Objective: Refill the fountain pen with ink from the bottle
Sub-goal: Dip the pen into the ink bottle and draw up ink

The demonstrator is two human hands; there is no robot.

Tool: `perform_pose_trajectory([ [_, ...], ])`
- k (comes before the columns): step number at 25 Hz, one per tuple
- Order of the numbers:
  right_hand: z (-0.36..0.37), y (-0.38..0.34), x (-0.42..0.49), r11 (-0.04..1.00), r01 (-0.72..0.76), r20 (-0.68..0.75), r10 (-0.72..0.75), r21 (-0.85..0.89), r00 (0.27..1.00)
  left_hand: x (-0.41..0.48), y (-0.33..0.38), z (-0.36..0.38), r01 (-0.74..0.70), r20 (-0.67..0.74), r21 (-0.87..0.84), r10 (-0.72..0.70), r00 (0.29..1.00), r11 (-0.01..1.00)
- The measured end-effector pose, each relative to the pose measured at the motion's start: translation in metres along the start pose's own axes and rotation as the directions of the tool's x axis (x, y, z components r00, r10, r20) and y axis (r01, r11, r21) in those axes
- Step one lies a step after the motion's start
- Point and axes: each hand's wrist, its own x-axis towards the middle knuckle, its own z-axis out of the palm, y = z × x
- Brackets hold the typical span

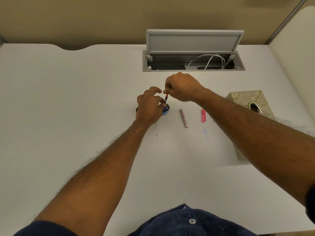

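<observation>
A small dark ink bottle [165, 109] with a blue base stands on the white desk [85, 99]. My left hand [149, 106] wraps around its left side and steadies it. My right hand [181, 86] pinches the top of a thin red and dark pen part [166, 98], held nearly upright with its lower end at the bottle's mouth. To the right lie a patterned pen barrel [184, 118] and a pink pen cap [203, 115], both flat on the desk. A dark object, maybe the bottle's lid [136, 109], peeks out behind my left hand.
An open grey cable hatch [193, 61] with white cables sits at the back of the desk. A patterned tissue box [250, 106] stands at the right under my right forearm. Faint blue ink smears [206, 133] mark the desk near the pen parts.
</observation>
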Motion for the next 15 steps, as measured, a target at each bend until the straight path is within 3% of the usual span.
perform_pose_trajectory([
  [9,0.001,-0.005,0.000,0.983,-0.009,-0.026,0.004,-0.182,1.000,-0.001,0.002,-0.001,0.028,0.010,0.005,-0.028,1.000,1.000],
  [15,-0.008,-0.003,-0.006,0.995,0.031,0.060,-0.037,0.092,0.998,-0.001,0.001,-0.001,0.006,0.003,-0.002,-0.006,1.000,1.000],
])
